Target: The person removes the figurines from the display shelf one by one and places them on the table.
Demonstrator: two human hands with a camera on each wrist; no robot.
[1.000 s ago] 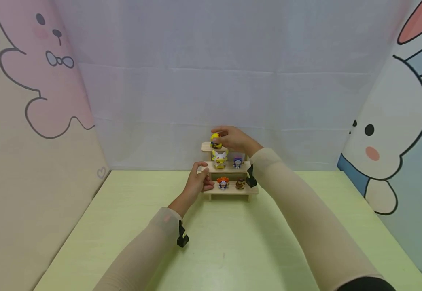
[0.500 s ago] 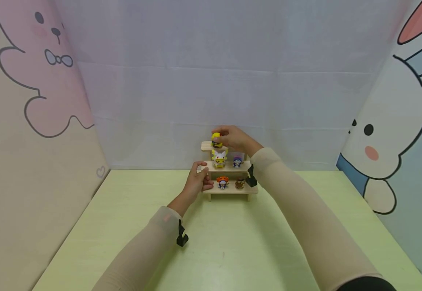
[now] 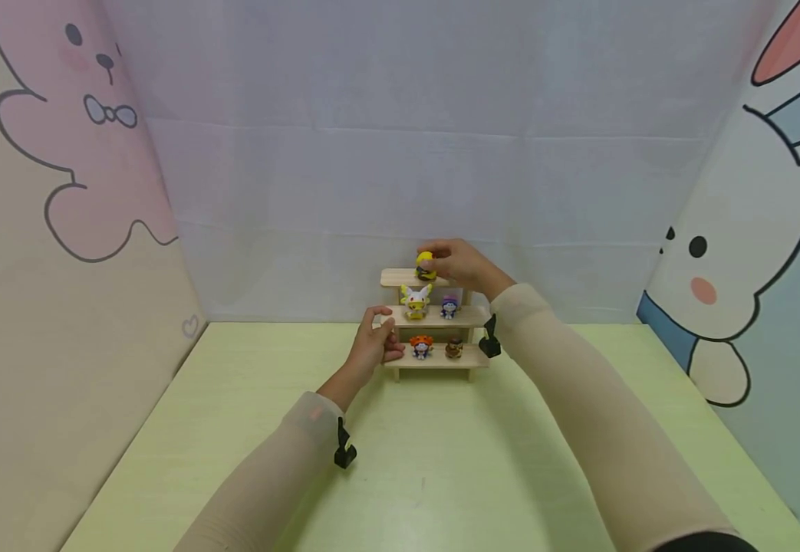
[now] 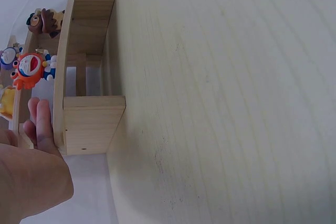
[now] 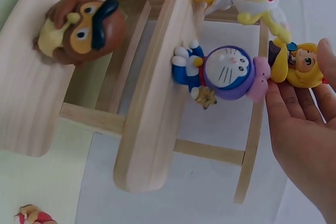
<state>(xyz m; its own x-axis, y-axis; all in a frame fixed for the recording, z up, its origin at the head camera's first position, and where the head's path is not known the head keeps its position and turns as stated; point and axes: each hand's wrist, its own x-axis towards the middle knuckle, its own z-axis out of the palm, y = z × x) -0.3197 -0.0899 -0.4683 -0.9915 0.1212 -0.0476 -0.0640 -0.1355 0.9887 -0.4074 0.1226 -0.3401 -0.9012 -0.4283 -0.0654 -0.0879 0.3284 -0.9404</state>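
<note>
Figurine (image 5: 300, 67), yellow-haired, dark-clothed, is pinched by the right hand (image 3: 463, 264) at the top of a stepped pale-wood shelf (image 3: 397, 277); the left hand (image 3: 368, 347) grips its left end.

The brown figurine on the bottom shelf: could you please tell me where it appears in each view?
Head: the brown figurine is below and right of centre, right of the orange-topped figurine.
Left wrist: the brown figurine is at upper left, above the orange-topped one.
Right wrist: the brown figurine is at upper left.
Shared landmark: the tiered wooden stand.
</note>
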